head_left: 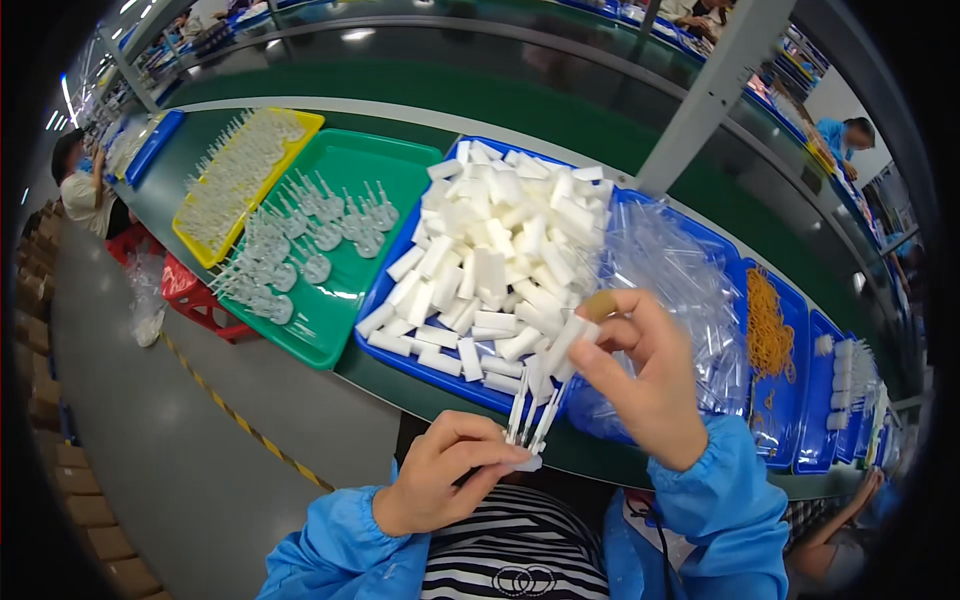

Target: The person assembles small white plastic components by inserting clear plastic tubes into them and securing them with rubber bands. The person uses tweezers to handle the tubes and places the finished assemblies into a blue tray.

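Low in front of me, my left hand [440,475] pinches the base of a small plastic part with several thin white prongs [532,425] standing upward. A white foam-like block [568,345] is between the fingers and thumb of my right hand [650,380], just above the prongs. Another white piece seems to sit among the prong tips; whether the held block touches it I cannot tell. A tan finger cover is on one right finger. Right behind the hands, a blue tray [378,305] carries a heap of similar white blocks [490,225].
To the left, a green tray [345,310] holds clear pronged parts [315,268], beside a yellow tray [310,125] of similar parts. At right lie clear plastic bags [665,285], orange rubber bands [768,330] and white pieces [848,375] in blue trays. A metal post [715,95] rises behind.
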Motion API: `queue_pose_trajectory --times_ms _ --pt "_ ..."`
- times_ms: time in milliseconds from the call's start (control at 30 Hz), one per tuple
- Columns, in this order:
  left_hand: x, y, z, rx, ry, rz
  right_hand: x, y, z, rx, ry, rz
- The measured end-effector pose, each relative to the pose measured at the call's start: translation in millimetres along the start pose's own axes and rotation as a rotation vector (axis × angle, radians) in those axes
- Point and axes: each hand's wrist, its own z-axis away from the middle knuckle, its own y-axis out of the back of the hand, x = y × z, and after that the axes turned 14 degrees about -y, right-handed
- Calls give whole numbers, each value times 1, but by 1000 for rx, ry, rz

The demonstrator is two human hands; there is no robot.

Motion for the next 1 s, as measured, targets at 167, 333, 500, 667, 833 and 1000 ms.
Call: queue_pose_trajectory --times_ms 167,333,500,667,833,1000 --pt "-1 -9 -1 -3 13 15 18 12 18 -3 -63 -79" --pt "0 -12 -1 -21 22 9 27 16 23 41 -131 -69" --pt "1 -18 2 52 28 -53 21 11 34 -54 -80 127" --pt "-7 -26 10 195 -82 -95 33 -6 39 43 413 332" --pt "-12 -21 21 204 -228 -142 24 -14 25 -9 558 475" --pt "-27 -19 26 350 -44 -342 0 -19 -47 178 498 936"
